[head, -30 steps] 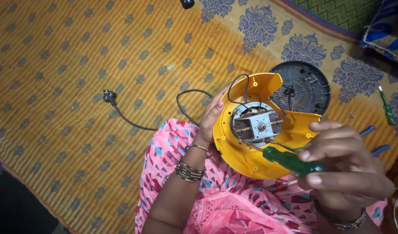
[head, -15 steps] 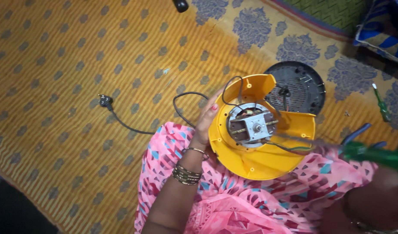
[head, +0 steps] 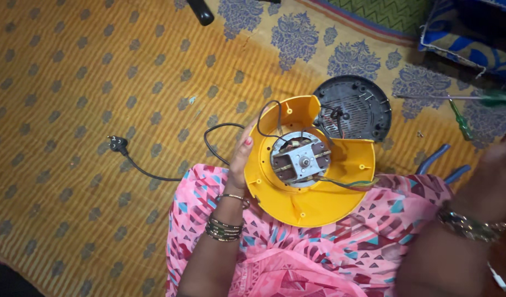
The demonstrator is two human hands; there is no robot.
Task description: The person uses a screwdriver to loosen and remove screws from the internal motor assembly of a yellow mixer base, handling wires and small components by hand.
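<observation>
Black power cord with plug (head: 118,144) lies on the patterned mat (head: 71,82) at left, trailing to the yellow appliance housing (head: 313,165). The left hand (head: 241,159) presses open fingers against the housing's left rim, steadying it on the person's pink-clad lap. A motor (head: 301,159) sits exposed at its centre. A black round cover (head: 354,107) lies just behind. The right hand (head: 498,165) is raised, blurred; its grip cannot be determined. A green screwdriver (head: 461,120) lies nearby.
</observation>
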